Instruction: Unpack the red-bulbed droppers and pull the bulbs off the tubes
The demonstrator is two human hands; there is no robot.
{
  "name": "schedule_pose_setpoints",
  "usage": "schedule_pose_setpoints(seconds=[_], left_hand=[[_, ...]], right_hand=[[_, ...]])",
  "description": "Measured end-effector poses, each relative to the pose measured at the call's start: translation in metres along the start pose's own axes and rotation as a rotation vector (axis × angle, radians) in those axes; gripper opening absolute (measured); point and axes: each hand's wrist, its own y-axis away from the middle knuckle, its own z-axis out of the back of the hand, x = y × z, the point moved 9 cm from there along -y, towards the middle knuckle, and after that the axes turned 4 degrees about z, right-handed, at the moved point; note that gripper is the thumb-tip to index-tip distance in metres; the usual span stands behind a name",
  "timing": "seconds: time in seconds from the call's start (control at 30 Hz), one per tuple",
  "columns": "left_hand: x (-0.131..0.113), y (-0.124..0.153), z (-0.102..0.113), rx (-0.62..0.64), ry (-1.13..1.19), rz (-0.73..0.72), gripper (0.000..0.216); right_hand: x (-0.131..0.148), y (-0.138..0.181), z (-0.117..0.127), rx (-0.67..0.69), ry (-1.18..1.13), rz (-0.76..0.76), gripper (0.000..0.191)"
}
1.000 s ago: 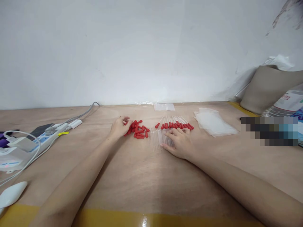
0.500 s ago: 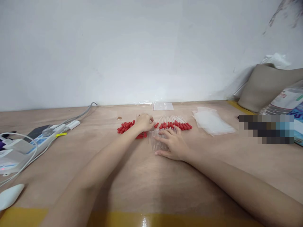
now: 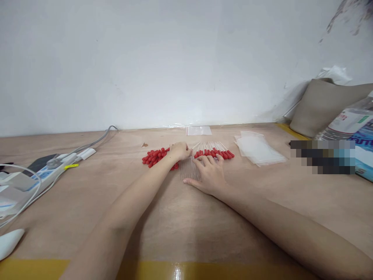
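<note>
Clear thin dropper tubes point(image 3: 189, 171) lie side by side on the table. My right hand point(image 3: 210, 175) rests over their right part with fingers spread, thumb near the lower ends. At their far ends is my left hand point(image 3: 180, 151), its fingers curled inward; whatever they pinch is too small or hidden to name. Left of that hand is a pile of loose red rubber bulbs point(image 3: 155, 156), partly covered by my wrist. Beyond my right hand, finished-looking droppers with red bulbs point(image 3: 215, 152) lie in a row, clear tips pointing toward the wall.
Clear plastic bags point(image 3: 259, 149) lie stacked to the right, and another small bag point(image 3: 198, 130) sits by the wall. A power strip point(image 3: 43, 177) with cables is at left, near a white mouse-like object point(image 3: 11, 243). A bottle point(image 3: 346, 122) and a grey-brown container point(image 3: 316, 105) stand right.
My left hand has shifted slightly to the right, its fingers more curled. My right hand has moved slightly left and away from me over the tubes. The view has shifted a little.
</note>
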Motion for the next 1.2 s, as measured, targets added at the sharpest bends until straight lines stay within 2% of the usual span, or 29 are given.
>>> schedule_pose_setpoints(seconds=[0.1, 0.17, 0.27, 0.37, 0.43, 0.53, 0.63, 0.83, 0.9, 1.2], left_hand=[[0.009, 0.016, 0.017, -0.118, 0.019, -0.005, 0.024], [0.014, 0.037, 0.031, -0.232, 0.048, -0.060, 0.023], [0.017, 0.081, 0.049, -0.445, 0.109, -0.247, 0.020], [0.017, 0.120, 0.046, -0.524, 0.099, -0.398, 0.020], [0.013, 0.138, 0.040, -0.541, 0.107, -0.473, 0.018], [0.005, 0.150, 0.033, -0.561, 0.136, -0.552, 0.014], [0.000, 0.153, 0.028, -0.566, 0.159, -0.602, 0.012], [-0.005, 0.151, 0.024, -0.516, 0.183, -0.651, 0.014], [-0.012, 0.152, 0.022, -0.494, 0.166, -0.695, 0.020], [-0.027, 0.157, 0.015, -0.397, -0.026, -0.781, 0.018]], right_hand=[[-0.007, 0.006, 0.012, -0.103, -0.021, -0.009, 0.058], [-0.014, 0.013, 0.022, -0.191, -0.028, -0.005, 0.049], [-0.024, 0.025, 0.034, -0.274, -0.020, 0.036, 0.044], [-0.028, 0.030, 0.038, -0.304, -0.029, 0.080, 0.046], [-0.026, 0.029, 0.037, -0.296, -0.069, 0.112, 0.042], [-0.015, 0.023, 0.026, -0.200, -0.149, 0.194, 0.031], [-0.003, 0.020, 0.016, -0.097, -0.182, 0.284, 0.024], [0.007, 0.020, 0.011, -0.020, -0.200, 0.353, 0.027], [0.010, 0.020, 0.011, -0.015, -0.200, 0.369, 0.027], [0.023, 0.027, 0.027, -0.088, -0.133, 0.490, 0.026]])
